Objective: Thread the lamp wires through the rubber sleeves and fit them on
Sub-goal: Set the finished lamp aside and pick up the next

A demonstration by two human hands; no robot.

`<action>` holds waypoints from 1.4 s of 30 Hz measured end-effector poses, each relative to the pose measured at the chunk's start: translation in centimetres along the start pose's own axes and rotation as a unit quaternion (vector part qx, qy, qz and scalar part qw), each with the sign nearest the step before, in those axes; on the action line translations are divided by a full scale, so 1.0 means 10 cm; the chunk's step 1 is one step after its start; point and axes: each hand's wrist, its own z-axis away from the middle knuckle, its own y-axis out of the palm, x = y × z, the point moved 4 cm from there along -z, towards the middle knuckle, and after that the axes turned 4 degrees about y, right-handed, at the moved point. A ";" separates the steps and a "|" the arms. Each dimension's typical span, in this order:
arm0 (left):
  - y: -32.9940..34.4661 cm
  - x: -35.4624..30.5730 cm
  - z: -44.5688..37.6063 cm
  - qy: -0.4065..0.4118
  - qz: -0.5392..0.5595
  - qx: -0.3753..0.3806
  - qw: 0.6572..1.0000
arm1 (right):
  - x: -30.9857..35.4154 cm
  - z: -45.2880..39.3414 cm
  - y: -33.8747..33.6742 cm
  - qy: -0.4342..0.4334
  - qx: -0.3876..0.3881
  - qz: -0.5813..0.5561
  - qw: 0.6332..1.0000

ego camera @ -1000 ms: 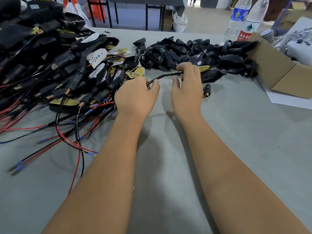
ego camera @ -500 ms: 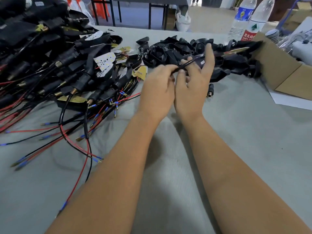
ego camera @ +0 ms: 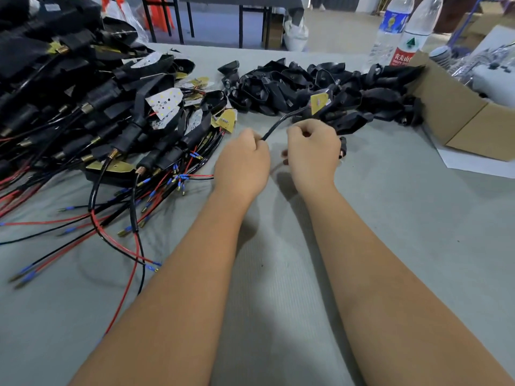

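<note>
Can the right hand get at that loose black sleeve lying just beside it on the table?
Probably yes: the sleeve lies right beside the right hand with nothing between. But that hand looks curled on something unseen, so it may need freeing first.

On the table (ego camera: 390,246), the wired lamps (ego camera: 83,112) lie left of the sleeve pile (ego camera: 292,82); my box (ego camera: 457,115) right, bottles (ego camera: 401,32) behind

Matt black rubber sleeves (ego camera: 292,82)
</note>
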 end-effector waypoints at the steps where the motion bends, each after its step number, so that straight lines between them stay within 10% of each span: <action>1: 0.00 -0.02 0.01 0.018 0.030 0.005 0.999 | -0.01 0.00 0.03 0.021 0.032 -0.017 0.999; 11: -0.04 -0.03 0.00 0.101 -0.117 -0.017 0.988 | 0.01 0.00 0.00 0.121 0.109 -0.253 0.954; 20: -0.11 0.11 -0.07 0.080 -0.129 -0.007 0.988 | -0.21 -0.16 -0.29 0.196 -0.059 -0.353 0.913; 26: 0.08 0.00 -0.01 0.091 -0.124 0.024 0.988 | -0.08 -0.20 -0.25 0.096 -0.066 -0.247 0.962; 33: 0.23 -0.04 -0.07 0.024 -0.146 0.032 0.988 | -0.15 -0.49 -0.31 0.008 -0.045 0.206 0.977; 42: 0.24 -0.02 -0.09 -0.012 -0.120 0.048 0.991 | -0.32 -0.58 -0.27 0.126 0.074 0.228 0.963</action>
